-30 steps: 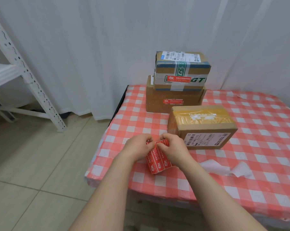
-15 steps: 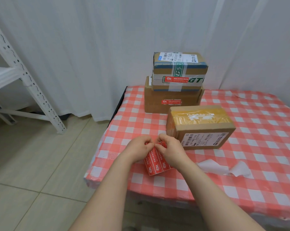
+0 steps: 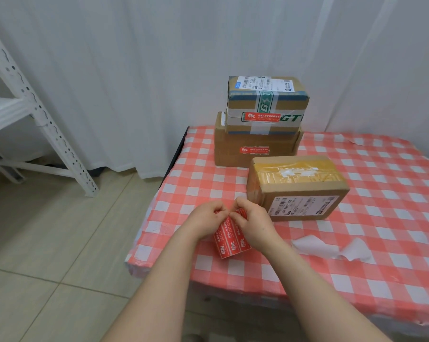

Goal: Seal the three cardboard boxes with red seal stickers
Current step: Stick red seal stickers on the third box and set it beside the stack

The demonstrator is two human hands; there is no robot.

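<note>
Near table (image 3: 356, 267) edge, left grip (image 3: 206, 215), right grip (image 3: 251, 223) pinching sticker sheet (image 3: 230, 240) far end — long axis pointing away

So the table (image 3: 381, 218) is covered in a red-and-white checked cloth and fills the lower right of the frame. Its near left corner sits around lower centre.

Sitting straight on the cloth:
- a wide, flat brown cardboard box (image 3: 233, 154) at the back edge, about mid-frame
- a brown cardboard box wrapped in yellowish tape (image 3: 295, 191), just in front of it and a bit right
- a curled strip of white paper (image 3: 314, 248), lower right of that, well apart from both boxes
- a small white paper scrap (image 3: 344, 139), at the far edge, upper right
</note>
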